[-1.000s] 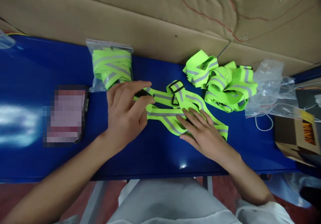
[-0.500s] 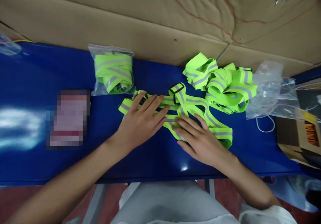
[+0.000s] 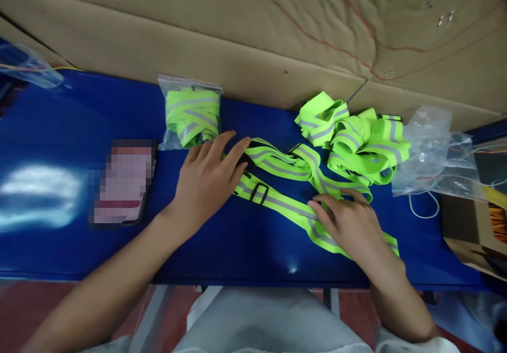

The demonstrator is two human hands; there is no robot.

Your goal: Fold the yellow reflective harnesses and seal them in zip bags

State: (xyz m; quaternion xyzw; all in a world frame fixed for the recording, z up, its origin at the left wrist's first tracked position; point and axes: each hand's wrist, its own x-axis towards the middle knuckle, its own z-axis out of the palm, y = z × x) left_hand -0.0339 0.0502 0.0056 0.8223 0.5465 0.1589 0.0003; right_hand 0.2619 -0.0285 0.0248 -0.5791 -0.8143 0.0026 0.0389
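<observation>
A neon-yellow reflective strap harness (image 3: 281, 202) with grey stripes and a black slide buckle (image 3: 260, 193) lies spread across the table in front of me. My left hand (image 3: 208, 179) rests over the harness's left end, fingers stretched out and apart; the palm hides part of the webbing there. On the right side, my right hand (image 3: 354, 223) has its fingers curled around the lower strap, thumb toward the left. An upper band of the same harness arcs between the two hands.
Behind the left hand stands a zip bag (image 3: 192, 113) packed with a folded yellow strap. A heap of loose reflective straps (image 3: 368, 144) lies at back right, beside clear plastic bags (image 3: 425, 152). A phone (image 3: 124, 184) is at left, a cardboard box (image 3: 467, 221) at far right.
The harness has been spread out, its lower strap shifting right and toward me. My right hand moved right and curled its fingers; my left hand shifted slightly left and up.
</observation>
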